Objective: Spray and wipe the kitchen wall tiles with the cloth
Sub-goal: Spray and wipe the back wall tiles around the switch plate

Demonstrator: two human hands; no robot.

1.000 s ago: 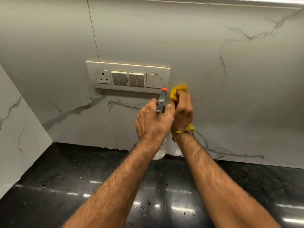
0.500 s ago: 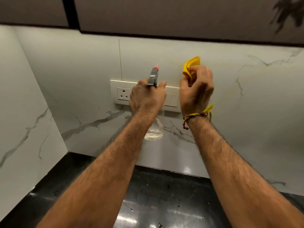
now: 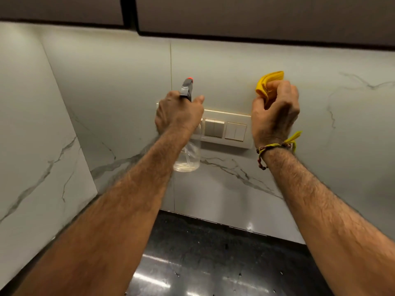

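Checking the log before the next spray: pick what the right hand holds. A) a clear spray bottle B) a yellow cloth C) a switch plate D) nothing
B: the right hand has its fingers curled round a bunched yellow cloth up at the wall tile, while the left hand grips the spray bottle.

The left hand (image 3: 178,117) is covering the left end of the switch plate (image 3: 226,129) and the neck of the spray bottle (image 3: 188,155), so I cannot tell if a finger is pressing the trigger. The right hand (image 3: 274,116) is hiding most of the yellow cloth (image 3: 268,82). Both arms are running off the bottom edge. The dark cupboards (image 3: 256,16) are getting cut off at the top.
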